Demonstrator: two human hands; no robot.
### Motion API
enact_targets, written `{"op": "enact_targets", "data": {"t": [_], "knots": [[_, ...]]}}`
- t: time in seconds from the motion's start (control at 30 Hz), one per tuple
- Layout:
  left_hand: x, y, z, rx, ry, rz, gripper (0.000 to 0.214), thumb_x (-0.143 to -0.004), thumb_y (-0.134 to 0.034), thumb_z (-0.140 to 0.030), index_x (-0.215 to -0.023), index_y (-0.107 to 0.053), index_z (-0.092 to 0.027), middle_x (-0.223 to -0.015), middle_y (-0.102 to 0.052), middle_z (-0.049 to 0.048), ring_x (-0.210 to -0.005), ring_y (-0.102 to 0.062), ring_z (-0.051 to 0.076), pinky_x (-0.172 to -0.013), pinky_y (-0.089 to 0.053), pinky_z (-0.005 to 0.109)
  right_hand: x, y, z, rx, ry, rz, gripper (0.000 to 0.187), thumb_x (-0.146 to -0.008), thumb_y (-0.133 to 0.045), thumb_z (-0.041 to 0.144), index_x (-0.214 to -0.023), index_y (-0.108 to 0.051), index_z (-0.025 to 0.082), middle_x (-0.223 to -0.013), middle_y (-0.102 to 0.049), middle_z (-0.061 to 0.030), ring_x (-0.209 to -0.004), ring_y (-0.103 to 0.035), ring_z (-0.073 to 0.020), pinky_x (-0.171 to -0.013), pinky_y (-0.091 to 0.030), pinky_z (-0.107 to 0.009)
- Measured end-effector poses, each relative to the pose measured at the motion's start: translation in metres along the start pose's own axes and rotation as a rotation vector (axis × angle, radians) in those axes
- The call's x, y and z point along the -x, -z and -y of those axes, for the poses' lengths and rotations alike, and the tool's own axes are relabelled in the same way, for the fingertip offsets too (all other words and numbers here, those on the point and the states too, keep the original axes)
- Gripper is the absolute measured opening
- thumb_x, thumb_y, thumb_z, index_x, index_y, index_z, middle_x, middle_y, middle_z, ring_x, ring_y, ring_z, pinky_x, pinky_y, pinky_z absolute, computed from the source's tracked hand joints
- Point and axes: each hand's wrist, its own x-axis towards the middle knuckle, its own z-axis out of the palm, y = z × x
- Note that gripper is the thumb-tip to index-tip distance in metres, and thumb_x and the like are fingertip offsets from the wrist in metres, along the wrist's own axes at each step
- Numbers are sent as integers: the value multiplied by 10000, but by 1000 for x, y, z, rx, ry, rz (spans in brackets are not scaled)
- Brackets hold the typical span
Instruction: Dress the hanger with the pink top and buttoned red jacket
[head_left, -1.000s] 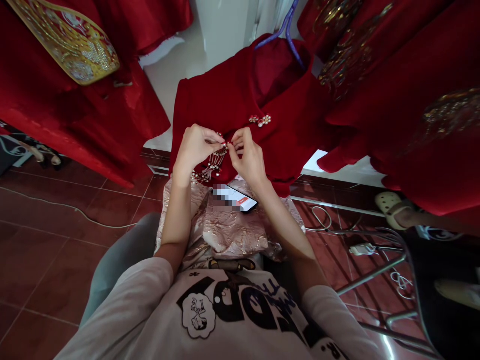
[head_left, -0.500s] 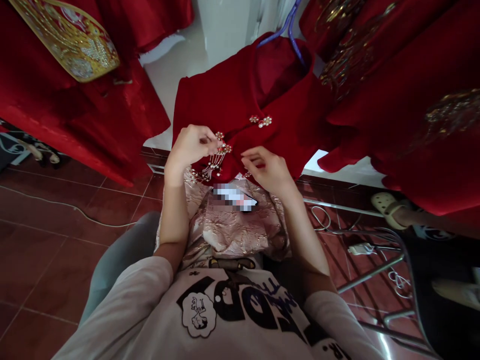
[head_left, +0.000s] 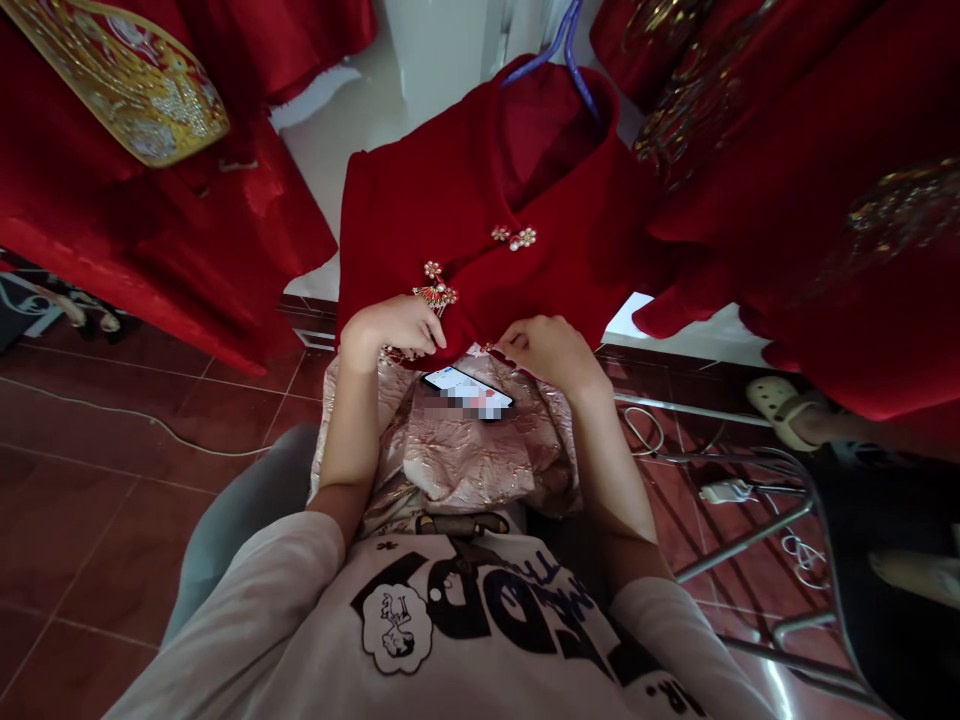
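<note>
The head camera looks from above the wearer's shirt (head_left: 465, 640), facing forward and steeply down past the chest. The forearms lead from the near side up to the left hand (head_left: 397, 326) and right hand (head_left: 551, 352), either side of the middle of the view, near enough for single fingers to show. Just nearer than the hands lies the phone (head_left: 459, 388), seen at a slant; beyond them, the front of the red top (head_left: 427, 200), then the hanger (head_left: 566, 50), cut by the top edge. The wide view takes in floor (head_left: 97, 520) left of the hands and a metal frame (head_left: 744, 541) to their right.
</note>
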Motion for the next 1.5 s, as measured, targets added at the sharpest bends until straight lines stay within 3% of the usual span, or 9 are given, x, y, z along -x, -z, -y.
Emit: {"op": "enact_targets", "data": {"t": [0.1,0.3,0.6,0.77,0.97,1.2,1.3,1.4,1.5], "knots": [[-2,-1,7,-19,-42,-37,316,-714,-724,-111,-949,-893,-238,-694,-790,-7,-558,-695,143,-551,-495,195,2,-2,4,-36,4,101,214,-961,-688,262,-1070,-868,221,-982,-850,-108,-974,-815,-317,-836,-601,-400],[-4,-2,7,-50,-208,-98,262,-720,-747,-100,-893,-891,-233,-854,-846,15,-804,-802,183,-646,-535,190,5,-7,12,143,-80,123,593,-958,-730,316,-1512,-616,137,-1192,-816,-207,-1145,-772,-395,-891,-582,-452],[-8,-8,-2,-102,-173,-80,256,-718,-745,-61,-869,-882,-215,-826,-840,8,-798,-808,174,-661,-549,185,-14,-16,3,125,-91,62,126,-919,-763,220,-1043,-739,229,-942,-805,-65,-917,-748,-254,-768,-481,-318],[-10,-10,0,-93,-192,-80,273,-687,-731,-47,-840,-872,-223,-812,-836,-4,-792,-809,174,-658,-564,187,-17,-13,0,-15,34,55,135,-845,-770,143,-840,-653,211,-856,-746,-17,-794,-684,-179,-692,-412,-271],[-12,-8,2,-27,-203,-112,320,-715,-691,-47,-920,-884,-200,-872,-847,38,-824,-809,190,-715,-583,225,-20,-18,-6,-152,93,29,211,-772,-715,72,-845,-581,218,-802,-713,11,-766,-677,-159,-697,-427,-263],[-15,-9,1,0,-200,-141,170,-667,-718,-50,-720,-807,-186,-719,-798,-2,-670,-742,149,-616,-517,193,-27,-34,0,-649,322,26,272,-848,-766,324,-984,-546,239,-845,-718,8,-795,-723,-154,-741,-577,-277],[-13,-7,-2,-15,-162,-132,54,-685,-797,-124,-687,-780,-175,-698,-783,0,-628,-700,142,-592,-476,209,-29,-41,7,-638,289,-29,234,-864,-730,265,-988,-532,243,-832,-730,7,-788,-742,-163,-745,-587,-289],[-11,-5,-3,-83,-191,-170,123,-713,-861,-250,-661,-776,-178,-627,-737,-18,-570,-629,126,-553,-403,225,-29,-45,13,-601,257,-67,216,-879,-709,232,-985,-522,248,-864,-756,-4,-805,-759,-172,-773,-606,-301],[-13,-5,-3,-122,-211,-226,79,-689,-855,-215,-661,-790,-180,-629,-740,-18,-577,-632,130,-564,-396,230,-27,-46,16,-550,244,-94,195,-895,-698,217,-991,-531,246,-904,-772,-18,-829,-766,-180,-780,-610,-299]]}}
